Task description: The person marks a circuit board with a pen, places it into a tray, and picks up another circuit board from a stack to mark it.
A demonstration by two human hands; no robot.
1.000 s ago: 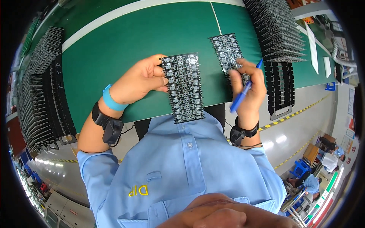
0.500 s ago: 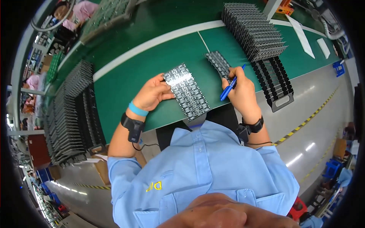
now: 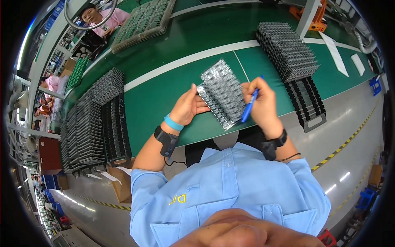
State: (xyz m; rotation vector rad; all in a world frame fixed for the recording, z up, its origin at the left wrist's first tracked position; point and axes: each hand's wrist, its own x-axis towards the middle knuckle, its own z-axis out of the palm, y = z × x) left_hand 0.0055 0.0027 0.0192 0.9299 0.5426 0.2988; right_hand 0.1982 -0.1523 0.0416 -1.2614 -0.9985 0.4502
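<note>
Two populated circuit boards overlap in front of me above the green bench. The nearer-left circuit board (image 3: 212,108) shows as a strip along the other's left edge, and my left hand (image 3: 186,108) grips it at its left side, thumb up. Lying across it is the second circuit board (image 3: 224,86), shiny at its far end and smeared by motion. My right hand (image 3: 263,105) holds that board's right edge and also a blue marker pen (image 3: 250,106), which slants down between the fingers. The fingertips behind the boards are hidden.
A rack of upright boards (image 3: 288,51) stands at the back right, its black slotted frame (image 3: 306,99) reaching toward me. More racked boards (image 3: 84,131) fill the left. Beyond the white strip lies a stacked tray of boards (image 3: 144,22). A co-worker in pink (image 3: 111,18) sits at far left.
My right hand has brought its board leftward over the board in my left hand, so the two now overlap. The whole view has shifted, with the scene moving right and slightly down.
</note>
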